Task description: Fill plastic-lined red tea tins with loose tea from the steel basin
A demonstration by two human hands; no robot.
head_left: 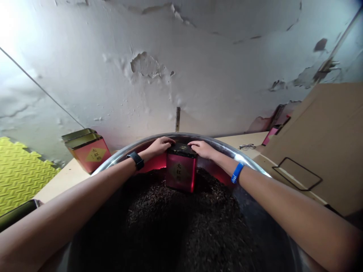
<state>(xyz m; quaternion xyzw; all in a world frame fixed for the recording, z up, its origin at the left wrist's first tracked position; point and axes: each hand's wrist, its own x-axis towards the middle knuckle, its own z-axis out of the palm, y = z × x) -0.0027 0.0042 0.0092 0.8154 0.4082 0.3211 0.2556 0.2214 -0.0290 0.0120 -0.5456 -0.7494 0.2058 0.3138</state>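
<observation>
Red tin (180, 172) upright in tea leaves (181, 223), by far rim of steel basin (119, 154).
Left hand (160, 146) and right hand (202, 149) spread over its top edges, clasping it from both sides; second tin (87, 152) stands on worktop (64, 181) beyond the rim.

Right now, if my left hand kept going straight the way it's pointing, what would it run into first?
Your left hand points at the red tin with the black lid, so that comes first. Its fingertips seem to be already at the tin's top corner, though depth is hard to judge from this view.

Wooden tabletop (65, 180), red tea tin (87, 153), eyeglasses (247, 147)
</observation>
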